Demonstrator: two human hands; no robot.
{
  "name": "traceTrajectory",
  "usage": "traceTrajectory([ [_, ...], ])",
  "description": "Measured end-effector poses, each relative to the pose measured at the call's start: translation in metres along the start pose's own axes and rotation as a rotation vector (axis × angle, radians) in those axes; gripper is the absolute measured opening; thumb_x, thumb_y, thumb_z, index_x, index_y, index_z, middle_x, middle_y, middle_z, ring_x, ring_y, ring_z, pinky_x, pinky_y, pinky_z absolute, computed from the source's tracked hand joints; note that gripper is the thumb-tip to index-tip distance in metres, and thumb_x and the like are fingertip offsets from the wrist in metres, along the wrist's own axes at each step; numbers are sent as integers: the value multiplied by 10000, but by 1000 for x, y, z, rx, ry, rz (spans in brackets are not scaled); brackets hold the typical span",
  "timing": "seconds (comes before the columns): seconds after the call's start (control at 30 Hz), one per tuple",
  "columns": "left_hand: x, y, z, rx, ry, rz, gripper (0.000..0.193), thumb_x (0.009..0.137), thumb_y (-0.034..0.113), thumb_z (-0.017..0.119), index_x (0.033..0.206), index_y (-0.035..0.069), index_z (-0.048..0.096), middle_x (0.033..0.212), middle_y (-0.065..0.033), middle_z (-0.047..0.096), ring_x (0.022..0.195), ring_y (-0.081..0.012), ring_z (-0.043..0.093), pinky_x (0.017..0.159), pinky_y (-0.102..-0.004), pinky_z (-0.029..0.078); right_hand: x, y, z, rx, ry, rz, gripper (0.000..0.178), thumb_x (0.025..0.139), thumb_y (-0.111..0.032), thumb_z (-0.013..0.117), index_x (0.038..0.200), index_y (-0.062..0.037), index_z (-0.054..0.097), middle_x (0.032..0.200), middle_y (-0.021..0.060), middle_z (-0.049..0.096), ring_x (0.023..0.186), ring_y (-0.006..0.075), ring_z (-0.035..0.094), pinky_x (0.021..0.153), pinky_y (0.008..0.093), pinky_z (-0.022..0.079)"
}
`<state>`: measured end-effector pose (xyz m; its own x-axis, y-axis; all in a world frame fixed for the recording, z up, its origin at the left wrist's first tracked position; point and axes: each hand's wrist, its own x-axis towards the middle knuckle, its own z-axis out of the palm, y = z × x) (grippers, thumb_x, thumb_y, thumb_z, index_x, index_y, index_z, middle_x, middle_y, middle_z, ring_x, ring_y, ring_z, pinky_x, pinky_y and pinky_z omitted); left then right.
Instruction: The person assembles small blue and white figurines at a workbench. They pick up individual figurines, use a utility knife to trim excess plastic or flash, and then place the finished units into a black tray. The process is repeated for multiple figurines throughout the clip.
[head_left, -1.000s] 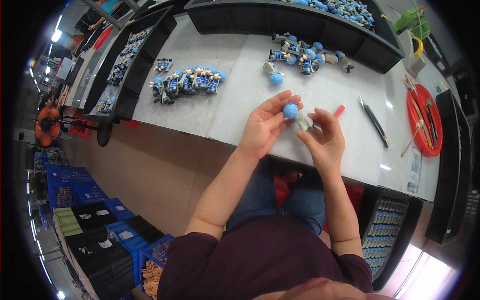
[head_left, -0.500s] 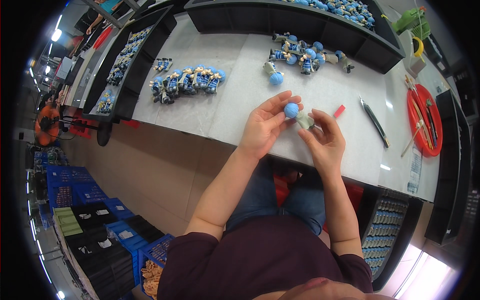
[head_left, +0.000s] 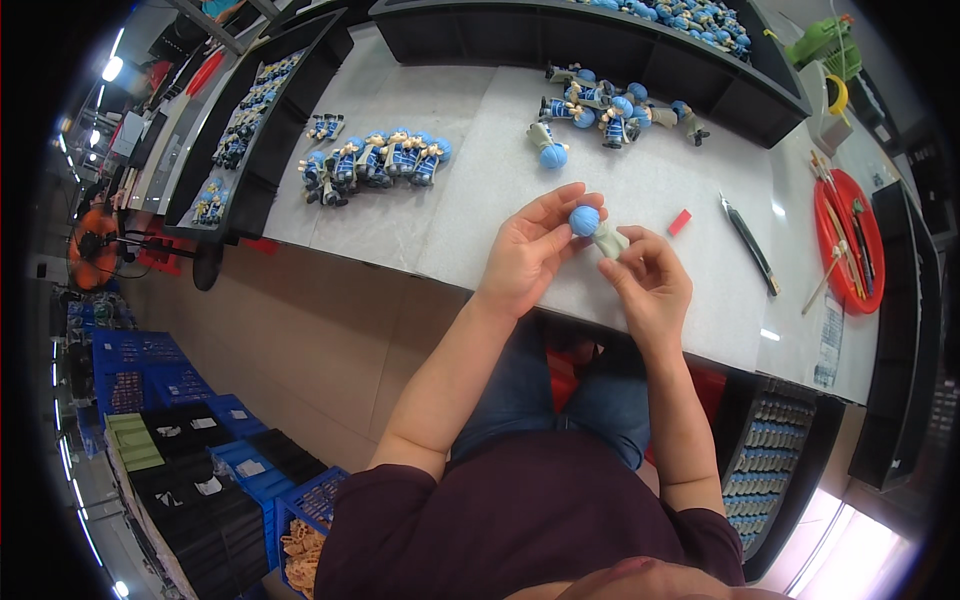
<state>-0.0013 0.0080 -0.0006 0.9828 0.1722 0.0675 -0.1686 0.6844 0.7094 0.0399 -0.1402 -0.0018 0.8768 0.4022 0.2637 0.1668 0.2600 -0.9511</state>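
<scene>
Over the white table (head_left: 680,180), left hand (head_left: 527,255) and right hand (head_left: 656,287) angle inward, both pinching a blue-headed figurine (head_left: 588,222)

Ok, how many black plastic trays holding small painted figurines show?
3: left tray by the white tabletop; far tray along its far edge; near tray below its near edge. Others may be hidden.

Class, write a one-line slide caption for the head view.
Left hand and right hand hold a blue-topped figurine over a pale worktable.
</scene>
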Motion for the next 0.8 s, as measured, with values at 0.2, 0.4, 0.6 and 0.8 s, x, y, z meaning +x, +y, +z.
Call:
traceTrajectory([
  [0.2,-1,-1,3,164,48,12,317,881,53,474,1197,31,474,1180,-158,516,1061,-212,519,894,-337,427,1,-8,3,40,84,38,190,825,-58,595,982,40,551,926,106,571,815,145,583,698,248,497],
  [0.4,-2,2,10,187,26,-66,300,886,145,507,1160,24,511,1044,-119,585,914,-140,561,797,-295,461,1,-16,1,-13,80,189,243,896,-183,503,918,45,586,732,97,600,607,150,607,533,234,490],
  [0.6,0,0,6,185,51,-66,276,881,193,525,1094,19,522,953,-81,602,784,-95,554,660,-233,452,3,-14,-1,87,115,258,253,898,-166,490,1016,49,556,786,118,600,637,163,614,549,241,494],
  [0.8,0,-1,1,209,65,-58,311,884,196,520,1130,8,495,945,-81,598,713,-90,526,629,-210,445,0,-17,4,52,69,81,305,883,-102,497,1150,45,491,878,131,585,725,164,604,598,245,496],
])
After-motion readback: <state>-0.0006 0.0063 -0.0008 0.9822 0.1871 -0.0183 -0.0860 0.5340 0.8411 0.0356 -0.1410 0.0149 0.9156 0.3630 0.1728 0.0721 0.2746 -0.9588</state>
